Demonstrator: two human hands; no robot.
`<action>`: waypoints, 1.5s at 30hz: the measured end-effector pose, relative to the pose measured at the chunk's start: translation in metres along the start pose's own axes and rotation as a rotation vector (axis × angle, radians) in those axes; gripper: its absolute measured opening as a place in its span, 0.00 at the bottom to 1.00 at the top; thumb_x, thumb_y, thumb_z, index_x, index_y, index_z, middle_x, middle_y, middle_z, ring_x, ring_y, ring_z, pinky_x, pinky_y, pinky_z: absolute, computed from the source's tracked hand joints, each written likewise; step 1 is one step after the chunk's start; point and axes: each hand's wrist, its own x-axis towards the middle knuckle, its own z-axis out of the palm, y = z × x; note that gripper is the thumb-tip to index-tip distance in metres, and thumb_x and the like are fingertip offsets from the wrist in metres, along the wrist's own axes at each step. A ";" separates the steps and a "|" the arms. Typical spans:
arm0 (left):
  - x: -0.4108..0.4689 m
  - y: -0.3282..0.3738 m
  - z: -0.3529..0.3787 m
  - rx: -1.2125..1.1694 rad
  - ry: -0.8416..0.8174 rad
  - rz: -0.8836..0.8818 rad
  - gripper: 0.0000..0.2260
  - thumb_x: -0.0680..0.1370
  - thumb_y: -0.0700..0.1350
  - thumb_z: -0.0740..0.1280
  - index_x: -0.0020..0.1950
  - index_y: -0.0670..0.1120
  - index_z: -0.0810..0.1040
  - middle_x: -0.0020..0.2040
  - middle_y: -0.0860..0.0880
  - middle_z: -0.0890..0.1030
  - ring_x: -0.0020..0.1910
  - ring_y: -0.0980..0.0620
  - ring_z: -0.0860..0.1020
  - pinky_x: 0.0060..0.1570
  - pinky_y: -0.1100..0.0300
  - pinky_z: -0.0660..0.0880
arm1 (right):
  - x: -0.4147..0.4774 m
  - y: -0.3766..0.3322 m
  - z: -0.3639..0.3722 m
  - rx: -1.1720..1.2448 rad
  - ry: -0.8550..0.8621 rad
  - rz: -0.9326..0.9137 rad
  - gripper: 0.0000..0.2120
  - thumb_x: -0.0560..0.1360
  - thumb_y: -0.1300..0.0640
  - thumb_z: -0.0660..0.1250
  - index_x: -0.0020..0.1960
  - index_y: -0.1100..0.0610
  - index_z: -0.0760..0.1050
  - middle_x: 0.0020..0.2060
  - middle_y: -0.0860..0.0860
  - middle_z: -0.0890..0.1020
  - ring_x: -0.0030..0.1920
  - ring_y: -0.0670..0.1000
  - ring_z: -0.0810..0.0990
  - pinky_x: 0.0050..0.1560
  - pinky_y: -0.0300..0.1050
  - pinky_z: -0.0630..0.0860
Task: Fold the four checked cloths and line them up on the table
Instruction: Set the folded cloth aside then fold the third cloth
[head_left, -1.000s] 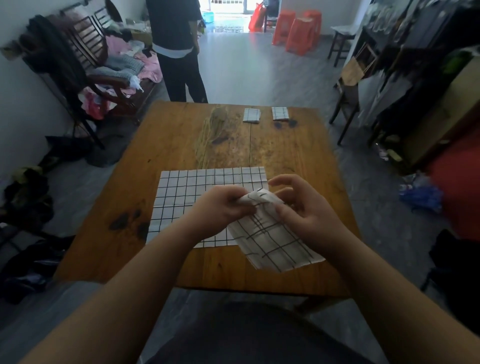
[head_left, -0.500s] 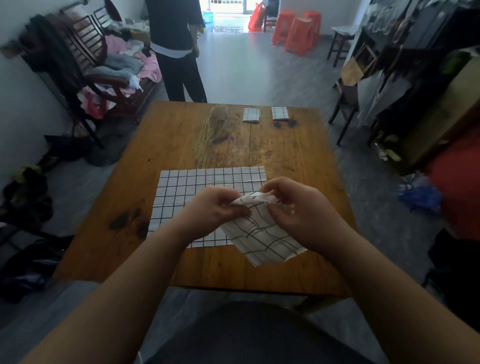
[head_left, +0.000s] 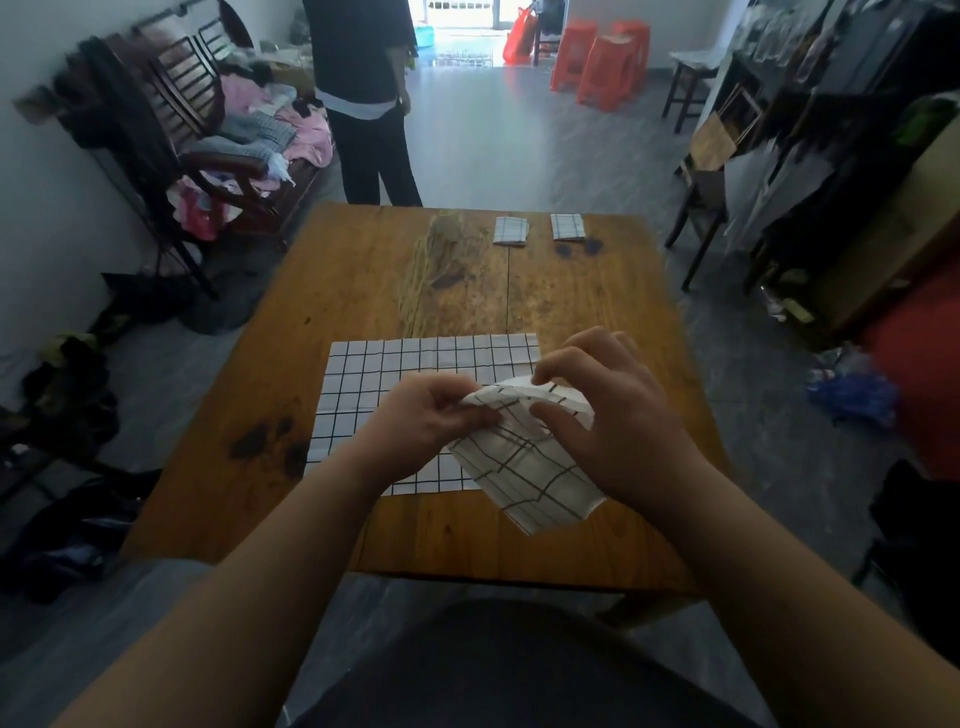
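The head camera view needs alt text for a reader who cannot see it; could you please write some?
Two bare hands, left hand and right hand, hold a partly folded white black-checked cloth above a brown wooden table. Another checked cloth lies flat beneath; two small folded checked cloths sit at the far edge.

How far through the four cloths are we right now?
Roughly halfway. Done: two folded cloths, the left folded cloth and the right folded cloth, sit side by side at the table's far edge. In hand: the left hand and right hand grip the third cloth, partly folded. Left: the flat cloth lies unfolded.
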 end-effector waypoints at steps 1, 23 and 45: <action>0.000 0.000 0.001 0.002 -0.001 0.001 0.03 0.77 0.45 0.71 0.45 0.51 0.85 0.42 0.47 0.85 0.45 0.44 0.82 0.50 0.41 0.81 | 0.001 0.000 0.001 0.003 0.012 -0.006 0.11 0.74 0.48 0.68 0.55 0.50 0.79 0.51 0.42 0.72 0.54 0.44 0.67 0.53 0.44 0.66; 0.004 0.002 0.010 0.126 0.030 0.035 0.05 0.76 0.46 0.74 0.42 0.47 0.82 0.38 0.48 0.81 0.36 0.55 0.78 0.39 0.54 0.76 | 0.009 -0.003 0.005 0.414 0.037 0.390 0.05 0.78 0.52 0.68 0.47 0.52 0.80 0.46 0.43 0.79 0.51 0.45 0.77 0.54 0.45 0.76; 0.003 0.010 0.008 0.178 -0.039 0.041 0.13 0.81 0.53 0.66 0.43 0.46 0.80 0.37 0.42 0.79 0.34 0.52 0.75 0.39 0.44 0.76 | 0.009 0.011 0.001 0.488 -0.175 0.453 0.09 0.79 0.48 0.68 0.57 0.49 0.77 0.44 0.48 0.83 0.43 0.47 0.82 0.43 0.47 0.82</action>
